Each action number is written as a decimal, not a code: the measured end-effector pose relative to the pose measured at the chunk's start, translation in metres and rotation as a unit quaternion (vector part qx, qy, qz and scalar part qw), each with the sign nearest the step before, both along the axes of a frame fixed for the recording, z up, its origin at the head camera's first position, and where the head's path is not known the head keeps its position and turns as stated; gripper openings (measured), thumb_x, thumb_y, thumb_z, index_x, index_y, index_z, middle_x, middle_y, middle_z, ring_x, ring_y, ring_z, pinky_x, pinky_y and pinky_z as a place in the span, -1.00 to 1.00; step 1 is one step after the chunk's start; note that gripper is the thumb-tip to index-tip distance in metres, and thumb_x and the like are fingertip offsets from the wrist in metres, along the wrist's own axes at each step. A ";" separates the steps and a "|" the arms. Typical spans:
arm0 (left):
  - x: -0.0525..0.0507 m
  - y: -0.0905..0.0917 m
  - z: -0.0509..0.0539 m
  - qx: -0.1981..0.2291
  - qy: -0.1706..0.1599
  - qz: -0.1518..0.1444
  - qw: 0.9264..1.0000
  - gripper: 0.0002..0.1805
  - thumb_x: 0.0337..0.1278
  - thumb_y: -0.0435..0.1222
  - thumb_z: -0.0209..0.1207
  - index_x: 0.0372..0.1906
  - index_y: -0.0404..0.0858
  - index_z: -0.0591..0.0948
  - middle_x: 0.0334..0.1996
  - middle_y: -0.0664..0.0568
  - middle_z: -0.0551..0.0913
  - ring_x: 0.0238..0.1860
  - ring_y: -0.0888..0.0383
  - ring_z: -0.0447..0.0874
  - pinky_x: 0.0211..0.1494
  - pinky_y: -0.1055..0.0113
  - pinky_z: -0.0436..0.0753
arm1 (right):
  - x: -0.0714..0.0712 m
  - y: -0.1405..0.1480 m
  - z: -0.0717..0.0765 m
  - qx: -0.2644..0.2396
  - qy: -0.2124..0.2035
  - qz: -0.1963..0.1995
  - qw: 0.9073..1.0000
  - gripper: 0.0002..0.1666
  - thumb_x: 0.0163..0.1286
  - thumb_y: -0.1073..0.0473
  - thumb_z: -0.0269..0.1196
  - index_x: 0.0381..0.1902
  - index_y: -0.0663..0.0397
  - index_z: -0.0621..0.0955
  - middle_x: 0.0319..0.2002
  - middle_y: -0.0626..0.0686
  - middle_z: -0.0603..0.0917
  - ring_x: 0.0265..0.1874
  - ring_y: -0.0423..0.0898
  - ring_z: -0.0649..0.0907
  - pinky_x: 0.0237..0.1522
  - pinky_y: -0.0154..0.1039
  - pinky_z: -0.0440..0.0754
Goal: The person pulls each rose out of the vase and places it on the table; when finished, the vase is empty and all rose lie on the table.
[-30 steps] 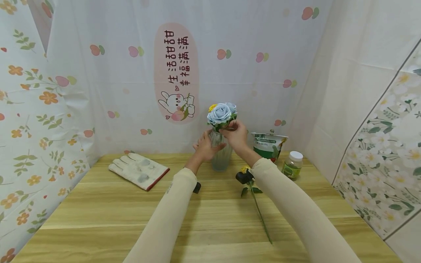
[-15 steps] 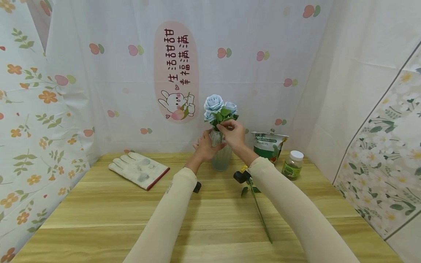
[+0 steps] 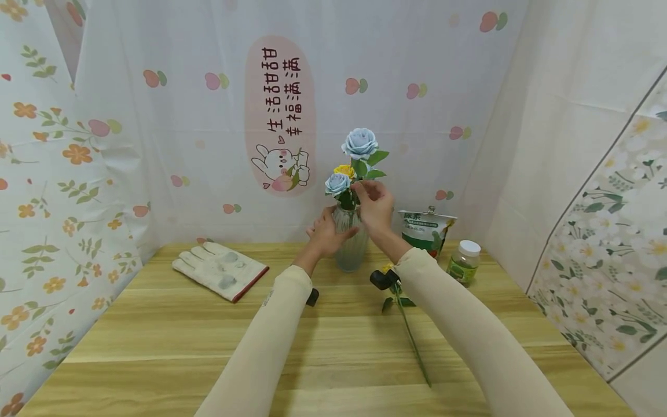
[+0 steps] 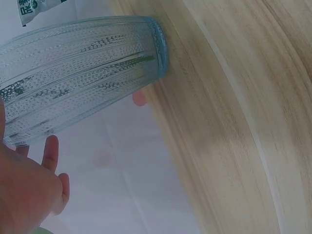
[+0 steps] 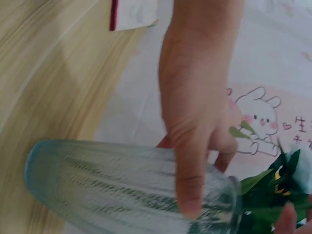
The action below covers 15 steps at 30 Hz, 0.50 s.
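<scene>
A clear ribbed glass vase [image 3: 350,255] stands upright near the back of the table; its ribbed side [image 4: 87,73] fills much of the left wrist view. My left hand [image 3: 329,234] grips the vase near its top, thumb across the front, as the right wrist view also shows. Above the mouth, my right hand [image 3: 377,204] pinches what looks like the stem of a light blue rose [image 3: 360,143], the tallest bloom. A lower blue rose [image 3: 337,183] and a yellow rose [image 3: 344,170] stand in the vase. The pinched spot is partly hidden by fingers.
A yellow rose's long green stem [image 3: 414,341] lies on the table under my right forearm, its bloom mostly covered. To the left lies a white work glove [image 3: 221,269]. Right of the vase are a green-and-white pouch [image 3: 424,231] and a white-lidded jar [image 3: 462,263].
My right hand has risen slightly, and a blue rose now stands higher above the vase than before. The blooms have shifted, showing the yellow one again. My left hand keeps its place.
</scene>
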State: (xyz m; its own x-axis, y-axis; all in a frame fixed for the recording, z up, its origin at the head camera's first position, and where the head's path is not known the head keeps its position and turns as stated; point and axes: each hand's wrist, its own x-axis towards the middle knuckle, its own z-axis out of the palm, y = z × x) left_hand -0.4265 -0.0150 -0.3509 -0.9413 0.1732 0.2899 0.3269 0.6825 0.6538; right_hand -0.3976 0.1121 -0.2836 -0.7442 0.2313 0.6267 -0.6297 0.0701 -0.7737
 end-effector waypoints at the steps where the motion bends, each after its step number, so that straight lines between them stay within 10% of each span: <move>1: 0.000 0.000 0.001 0.000 0.000 0.000 1.000 0.02 0.21 0.23 0.18 0.52 -0.20 -0.03 0.46 -0.20 0.17 0.38 -0.27 0.15 0.23 -0.22 0.00 | 0.001 -0.001 0.003 -0.009 0.012 -0.012 1.000 -0.68 0.41 0.09 0.29 -0.12 0.28 0.64 -0.21 0.15 0.73 -0.21 0.30 0.60 -0.43 -0.26 0.61; 9: 0.003 0.004 0.005 0.003 0.009 -0.008 1.000 0.01 0.22 0.19 0.20 0.53 -0.22 -0.01 0.48 -0.21 0.14 0.42 -0.28 0.11 0.24 -0.23 0.02 | 0.005 -0.003 0.027 -0.070 0.106 0.002 0.992 -0.69 0.43 0.26 0.24 -0.08 0.50 0.59 -0.17 0.40 0.68 -0.22 0.14 0.66 -0.16 -0.23 0.65; 15: 0.000 0.000 0.001 -0.009 0.007 0.006 1.000 0.03 0.21 0.25 0.17 0.54 -0.16 -0.03 0.49 -0.17 0.14 0.43 -0.24 0.12 0.25 -0.21 0.02 | 0.007 -0.006 0.045 -0.105 0.167 0.017 0.980 -0.83 0.35 0.46 0.24 -0.16 0.55 0.60 -0.31 0.13 0.74 -0.24 0.05 0.71 0.00 -0.13 0.64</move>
